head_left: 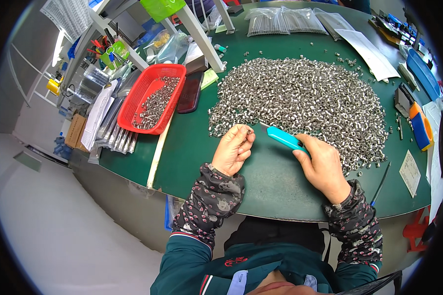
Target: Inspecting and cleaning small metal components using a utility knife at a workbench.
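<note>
While the left hand point(235, 150) pinches one small metal nut point(249, 132) at the near edge of the nut pile point(300, 101), the right hand point(324, 167), clenched on a blue-handled knife point(284, 138), seemingly brings its blade to it: trimming step, steadiness needed.

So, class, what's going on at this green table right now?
A person sits at a green table working through a big pile of small metal nuts. The left hand pinches one small metal piece at its fingertips. The right hand grips a turquoise-handled tool, its tip pointing toward that piece. A red tray to the left holds more of the nuts.
</note>
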